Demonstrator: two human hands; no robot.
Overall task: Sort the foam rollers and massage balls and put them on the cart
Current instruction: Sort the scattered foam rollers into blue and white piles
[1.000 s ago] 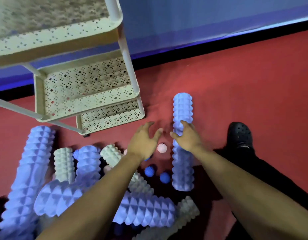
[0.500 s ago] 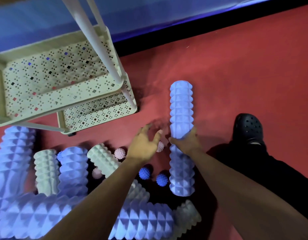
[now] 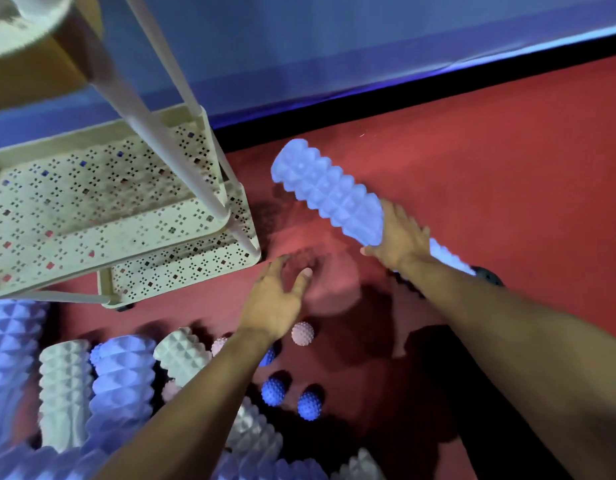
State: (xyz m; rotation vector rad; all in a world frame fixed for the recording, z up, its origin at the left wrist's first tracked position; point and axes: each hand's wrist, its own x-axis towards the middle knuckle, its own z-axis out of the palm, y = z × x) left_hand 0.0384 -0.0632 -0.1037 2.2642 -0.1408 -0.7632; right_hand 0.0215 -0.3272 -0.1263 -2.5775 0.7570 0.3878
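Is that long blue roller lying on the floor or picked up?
Picked up: the right hand grips the long blue foam roller, tilted above the red floor.

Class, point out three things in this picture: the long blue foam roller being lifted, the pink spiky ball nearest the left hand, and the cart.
long blue foam roller (image 3: 329, 195): head view, its ridged middle.
pink spiky ball (image 3: 302, 333): head view, its centre.
cart (image 3: 182, 233): head view, shelf rim.

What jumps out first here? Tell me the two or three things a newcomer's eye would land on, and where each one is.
The long blue foam roller stands out, lifted off the red floor at right of centre, gripped by the right hand. Left of it stands the cream perforated cart, its visible shelves bare. Along the bottom left lies a jumble of blue and white rollers with small spiky balls, and the left hand hovers open above them.
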